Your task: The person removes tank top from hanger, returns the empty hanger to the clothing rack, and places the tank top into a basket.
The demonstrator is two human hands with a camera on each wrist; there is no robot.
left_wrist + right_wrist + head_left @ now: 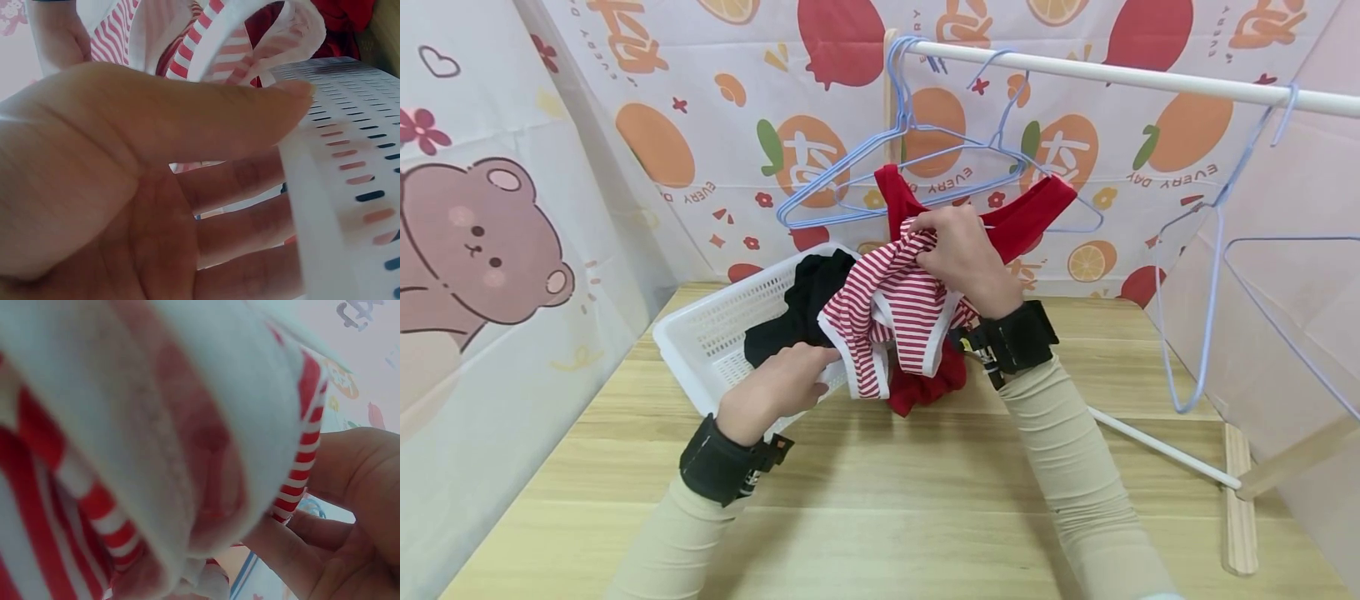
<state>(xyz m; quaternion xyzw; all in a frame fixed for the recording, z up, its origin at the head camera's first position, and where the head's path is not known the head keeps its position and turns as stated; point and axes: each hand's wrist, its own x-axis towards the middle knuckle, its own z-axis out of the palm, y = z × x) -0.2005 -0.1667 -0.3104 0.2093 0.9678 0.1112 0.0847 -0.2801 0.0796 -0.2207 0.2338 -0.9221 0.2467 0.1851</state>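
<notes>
My right hand (958,250) holds up a red-and-white striped garment (913,329) with white edging, pinching it between thumb and fingers near the top. The garment's lower parts hang loose, and its exact kind is unclear. Behind it is a red sleeveless top (1026,218), its straps spread at a light-blue hanger (1000,146); the striped cloth hides its middle. At the near right side of a white perforated basket (679,340), my left hand (775,387) grips the rim, with thumb and fingers on either side of the basket wall (319,206). A black garment (805,296) lies in the basket.
A white rail (1120,77) crosses above the table, carrying several light-blue hangers (842,179) at left and more (1213,275) at right. Its stand has a wooden foot (1240,500) and a low white bar (1165,446). Printed cloth (692,242) encloses the wooden table (880,500).
</notes>
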